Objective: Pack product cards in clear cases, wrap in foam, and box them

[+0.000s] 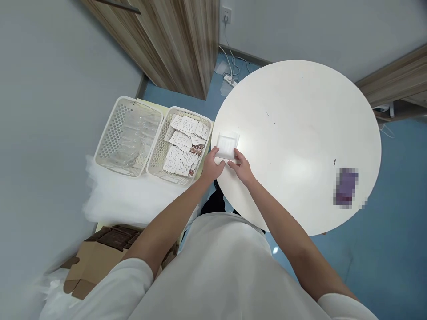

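The left hand [211, 168] and right hand [243, 170] have thumbs and fingers part-way open at the near corners of a thin white packet [227, 146]; I can't tell if they pinch it. A hard squeeze might crumple it. It lies flat near the round table's [300, 106] left edge, so a bump might knock it off.

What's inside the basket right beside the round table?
The basket holds a jumble of white printed cards, with some brown shapes showing toward the picture's right. The cards overlap, so whatever lies beneath them is covered and I can't see it.
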Demonstrator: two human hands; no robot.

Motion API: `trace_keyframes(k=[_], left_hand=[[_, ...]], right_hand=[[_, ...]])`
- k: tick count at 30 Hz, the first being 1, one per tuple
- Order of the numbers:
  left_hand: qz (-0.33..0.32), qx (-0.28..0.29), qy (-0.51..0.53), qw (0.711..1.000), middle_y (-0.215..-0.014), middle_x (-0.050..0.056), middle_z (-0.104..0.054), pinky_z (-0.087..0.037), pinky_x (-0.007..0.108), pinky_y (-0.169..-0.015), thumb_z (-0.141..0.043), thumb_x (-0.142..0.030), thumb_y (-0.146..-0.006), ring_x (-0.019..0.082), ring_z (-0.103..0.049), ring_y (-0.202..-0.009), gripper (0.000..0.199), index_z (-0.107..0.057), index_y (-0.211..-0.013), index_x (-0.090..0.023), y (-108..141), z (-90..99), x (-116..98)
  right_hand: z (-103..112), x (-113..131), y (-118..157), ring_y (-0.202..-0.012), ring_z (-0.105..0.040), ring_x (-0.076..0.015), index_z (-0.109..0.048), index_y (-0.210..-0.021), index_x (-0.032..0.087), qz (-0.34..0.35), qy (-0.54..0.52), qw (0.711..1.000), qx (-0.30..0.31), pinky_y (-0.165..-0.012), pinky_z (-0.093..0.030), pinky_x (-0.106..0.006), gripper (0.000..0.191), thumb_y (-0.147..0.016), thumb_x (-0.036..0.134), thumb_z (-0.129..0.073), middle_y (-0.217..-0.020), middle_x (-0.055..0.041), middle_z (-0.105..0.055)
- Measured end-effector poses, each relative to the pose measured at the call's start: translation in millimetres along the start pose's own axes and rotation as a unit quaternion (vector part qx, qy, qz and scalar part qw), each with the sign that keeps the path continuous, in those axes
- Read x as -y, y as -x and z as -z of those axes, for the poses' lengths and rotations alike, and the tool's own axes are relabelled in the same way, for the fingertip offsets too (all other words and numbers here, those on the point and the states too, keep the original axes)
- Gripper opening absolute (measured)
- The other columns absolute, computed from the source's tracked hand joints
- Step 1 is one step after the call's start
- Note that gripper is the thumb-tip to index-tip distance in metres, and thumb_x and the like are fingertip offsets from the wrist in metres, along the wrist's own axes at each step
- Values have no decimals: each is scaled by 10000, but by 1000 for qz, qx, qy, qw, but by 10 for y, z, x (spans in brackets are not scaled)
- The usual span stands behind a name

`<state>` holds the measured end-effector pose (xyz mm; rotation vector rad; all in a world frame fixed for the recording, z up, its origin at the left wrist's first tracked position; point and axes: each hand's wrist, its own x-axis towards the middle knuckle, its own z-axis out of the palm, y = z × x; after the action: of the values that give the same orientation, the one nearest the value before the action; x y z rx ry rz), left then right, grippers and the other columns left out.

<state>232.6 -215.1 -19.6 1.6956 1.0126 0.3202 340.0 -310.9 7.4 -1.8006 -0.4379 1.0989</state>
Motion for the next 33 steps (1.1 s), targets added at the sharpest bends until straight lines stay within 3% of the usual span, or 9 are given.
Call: trace_keyframes(k=[7, 13, 17, 22, 26, 30, 33], left_hand=[[-15, -27, -41, 999, -1442, 101, -168, -243, 419, -1060, -589, -201, -695, 246, -174, -1325, 688, -283, -1310, -204, 151, -54, -66], [-5, -35, -54, 998, -1449, 106, -131, -208, 431, -1072, -580, -214, -712, 261, -147, -1330, 674, -269, -1309, -203, 505, -173, -145], [-20, -36, -37, 998, -1418, 95, -227, -265, 431, -1044, -556, -234, -735, 253, -233, -1303, 627, -289, -1302, -229, 803, -235, -209], [-20, -28, -41, 999, -1282, 119, -425, -389, 394, -939, -522, -261, -761, 216, -451, -1148, 621, -254, -1318, -202, 1187, -286, -251], [-1, -29, -56, 998, -1205, 110, -493, -442, 354, -862, -510, -264, -767, 187, -523, -1036, 594, -273, -1306, -190, 1582, -351, -288], [28, -51, -74, 996, -1129, 97, -554, -467, 324, -818, -511, -238, -759, 172, -564, -946, 556, -328, -1280, -177, 2010, -353, -306], [36, -87, -77, 993, -1035, 78, -604, -483, 299, -780, -462, -247, -790, 157, -588, -868, 406, -446, -1189, -176, 2274, -225, -285]], right_hand=[[48, -114, 211, -1137, -400, -202, -307, -1320, 320, -1, 6, 1000, -22, -885, -415, -363, 680, -711, 424, -590, -1371, -30, -338], [224, -253, 617, -920, -538, -174, -366, -1289, 263, -49, 0, 999, 13, -823, -442, -361, 648, -697, 390, -598, -1160, -71, -546], [432, -293, 912, -812, -556, -130, -421, -1233, 281, -22, 7, 999, 44, -805, -448, -353, 562, -699, 348, -583, -1296, -65, -444], [718, -345, 1232, -773, -563, -131, -513, -1131, 229, 8, 36, 996, 75, -788, -446, -354, 443, -698, 310, -560, -1103, -68, -587], [893, -417, 1426, -745, -583, -146, -566, -1037, 193, 28, 45, 992, 113, -745, -460, -347, 376, -696, 351, -550, -977, -67, -639], [883, -472, 1523, -725, -599, -170, -588, -975, 170, 25, 57, 990, 126, -712, -472, -353, 387, -683, 422, -559, -936, -89, -650], [758, -470, 1603, -744, -605, -187, -594, -962, 176, 47, 49, 985, 161, -714, -478, -355, 388, -683, 443, -566, -917, -91, -657]])
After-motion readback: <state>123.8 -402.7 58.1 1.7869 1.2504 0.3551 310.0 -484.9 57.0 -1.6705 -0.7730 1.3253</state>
